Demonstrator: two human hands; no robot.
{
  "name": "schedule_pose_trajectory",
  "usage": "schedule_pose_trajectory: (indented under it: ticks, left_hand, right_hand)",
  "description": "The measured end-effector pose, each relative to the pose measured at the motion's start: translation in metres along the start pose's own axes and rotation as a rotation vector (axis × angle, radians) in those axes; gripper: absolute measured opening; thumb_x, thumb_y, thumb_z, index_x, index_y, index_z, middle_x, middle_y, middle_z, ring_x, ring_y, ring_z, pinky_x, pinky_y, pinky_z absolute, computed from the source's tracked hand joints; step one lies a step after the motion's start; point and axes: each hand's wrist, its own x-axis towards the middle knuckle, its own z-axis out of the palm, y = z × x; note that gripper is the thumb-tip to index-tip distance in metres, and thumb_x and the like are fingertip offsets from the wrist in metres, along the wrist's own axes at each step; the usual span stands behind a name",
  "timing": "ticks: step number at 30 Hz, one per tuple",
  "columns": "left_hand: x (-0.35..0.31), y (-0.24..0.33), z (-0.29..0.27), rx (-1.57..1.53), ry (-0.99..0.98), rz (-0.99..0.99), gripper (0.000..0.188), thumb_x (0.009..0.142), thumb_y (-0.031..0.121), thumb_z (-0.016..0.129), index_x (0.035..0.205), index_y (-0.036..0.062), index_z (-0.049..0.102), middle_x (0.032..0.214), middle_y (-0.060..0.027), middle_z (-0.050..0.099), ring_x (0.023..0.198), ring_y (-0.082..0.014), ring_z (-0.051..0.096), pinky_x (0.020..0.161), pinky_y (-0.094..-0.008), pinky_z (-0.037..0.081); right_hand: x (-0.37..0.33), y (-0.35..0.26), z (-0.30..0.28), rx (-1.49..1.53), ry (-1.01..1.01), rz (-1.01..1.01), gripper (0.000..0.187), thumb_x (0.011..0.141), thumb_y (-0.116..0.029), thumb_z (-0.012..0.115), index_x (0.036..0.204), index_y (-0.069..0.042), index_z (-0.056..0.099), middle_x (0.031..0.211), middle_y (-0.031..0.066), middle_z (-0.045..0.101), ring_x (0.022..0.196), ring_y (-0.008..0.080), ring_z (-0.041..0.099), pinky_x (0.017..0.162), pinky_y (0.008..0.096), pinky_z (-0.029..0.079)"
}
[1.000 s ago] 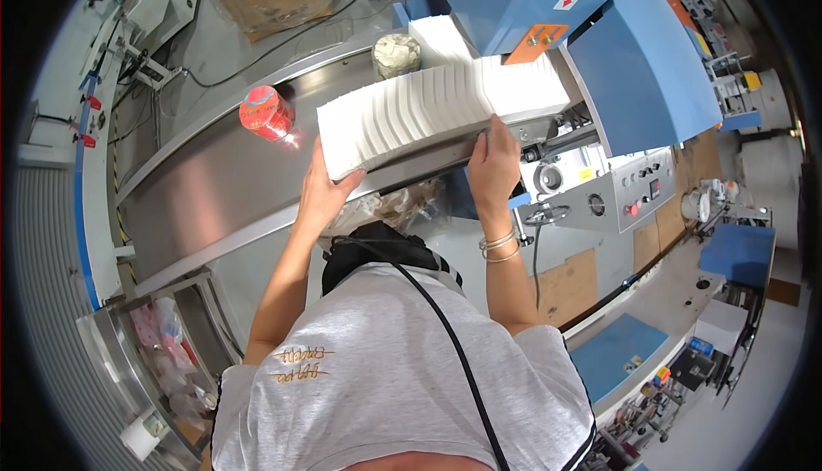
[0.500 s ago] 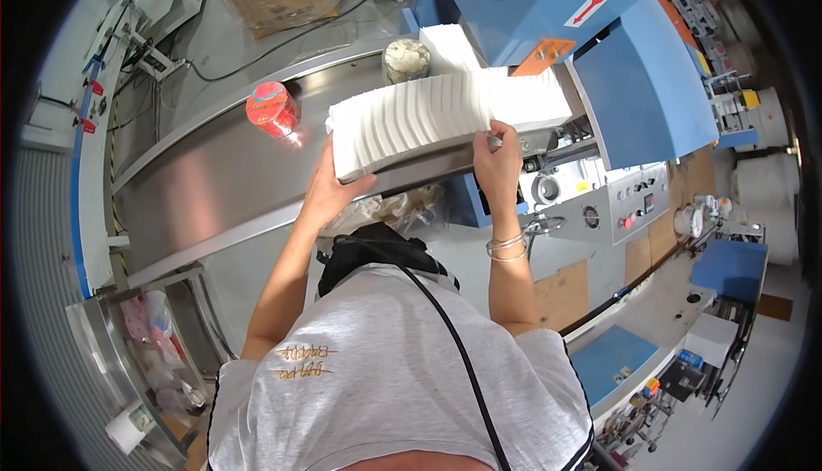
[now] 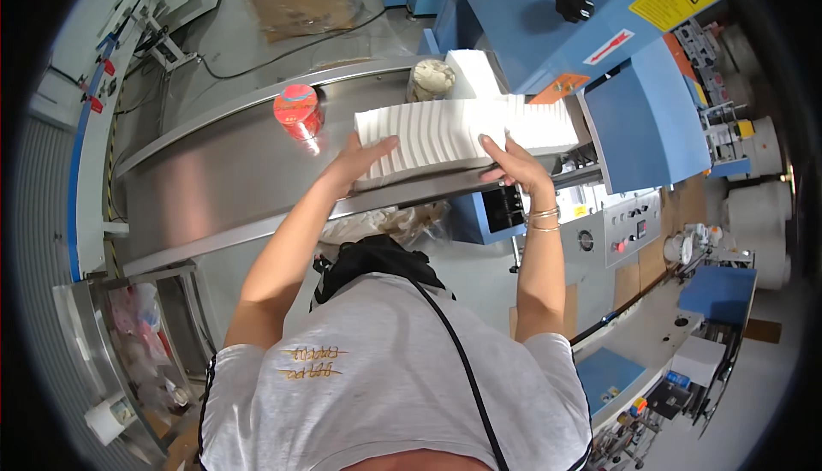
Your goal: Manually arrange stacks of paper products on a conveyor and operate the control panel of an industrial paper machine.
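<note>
Because the white ribbed row (image 3: 432,133) appears to consist of many upright layers, I judge that it is held near both ends to keep the layers from fanning apart. The row lies on the steel counter (image 3: 205,163); its right end adjoins a further white stack (image 3: 548,128) beneath the orange bracket (image 3: 558,88) of the blue machine (image 3: 535,38). My left grip (image 3: 361,163) is clamped on the row's left end, thumb over the near side, fingers around the end. My right grip (image 3: 521,165) is at the row's right part, thumb on the white material, thumb and fingers spread; I cannot tell whether it bears any load.

Containers: a red cylinder (image 3: 297,111) stands on the counter left of the row, probably set aside to leave the row accessible. Its top is covered and its contents cannot be identified. A clear jar (image 3: 431,81) stands behind the row, beside a white block (image 3: 471,74); pale, lumpy material shows at its top. At lower left, an open-topped bin (image 3: 81,325) holds pink and clear plastic bags (image 3: 141,325)
</note>
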Motion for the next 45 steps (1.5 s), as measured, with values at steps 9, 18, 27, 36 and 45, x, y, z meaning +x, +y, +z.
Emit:
schedule_pose_trajectory:
  ticks: [9, 18, 27, 36, 45]
  left_hand:
    - [-0.024, -0.011, -0.086, 0.057, -0.117, -0.019, 0.089, 0.076, 0.041, 0.071, 0.142, 0.0003, 0.026, 0.138, -0.0152, 0.042, 0.128, -0.0247, 0.039, 0.107, -0.0361, 0.028]
    - [-0.143, -0.003, -0.265, -0.002, 0.149, -0.348, 0.069, 0.081, 0.043, 0.068, 0.127, -0.0042, 0.049, 0.128, -0.0131, 0.054, 0.120, -0.0274, 0.047, 0.100, -0.0416, 0.037]
    - [-0.139, -0.023, -0.348, -0.077, 0.275, -0.255, 0.080, 0.080, 0.038, 0.071, 0.138, -0.0034, 0.035, 0.136, -0.0164, 0.046, 0.126, -0.0279, 0.043, 0.104, -0.0373, 0.034]
    - [-0.051, 0.009, -0.303, -0.048, -0.019, -0.135, 0.084, 0.078, 0.028, 0.074, 0.142, -0.0016, 0.028, 0.139, -0.0148, 0.043, 0.127, -0.0253, 0.042, 0.105, -0.0343, 0.031]
    - [-0.020, 0.019, -0.196, 0.095, -0.148, -0.147, 0.081, 0.078, 0.028, 0.074, 0.141, 0.0020, 0.030, 0.136, -0.0140, 0.046, 0.127, -0.0252, 0.041, 0.106, -0.0368, 0.029]
  right_hand:
    - [-0.005, -0.049, 0.077, -0.137, -0.179, -0.015, 0.084, 0.082, -0.060, 0.056, 0.137, -0.002, 0.030, 0.092, 0.0114, 0.060, 0.051, 0.0102, 0.053, 0.039, 0.0218, 0.040]
    - [0.051, -0.032, 0.323, -0.366, -0.057, -0.584, 0.117, 0.076, -0.063, 0.061, 0.132, 0.026, 0.008, 0.096, 0.0257, 0.062, 0.067, 0.0232, 0.066, 0.069, 0.0312, 0.054]
    - [0.081, -0.183, 0.341, -0.068, -0.262, -0.266, 0.115, 0.073, -0.069, 0.059, 0.135, 0.016, 0.013, 0.079, 0.0205, 0.062, 0.052, 0.0196, 0.059, 0.044, 0.0297, 0.046]
    - [0.048, -0.138, 0.292, 0.025, 0.141, -0.066, 0.111, 0.080, -0.066, 0.052, 0.143, 0.008, 0.000, 0.090, 0.0297, 0.062, 0.052, 0.0290, 0.063, 0.052, 0.0351, 0.052]
    - [0.019, -0.080, 0.177, 0.064, 0.055, 0.089, 0.083, 0.082, -0.069, 0.047, 0.138, -0.011, 0.029, 0.083, 0.0053, 0.059, 0.048, 0.0118, 0.050, 0.040, 0.0249, 0.041]
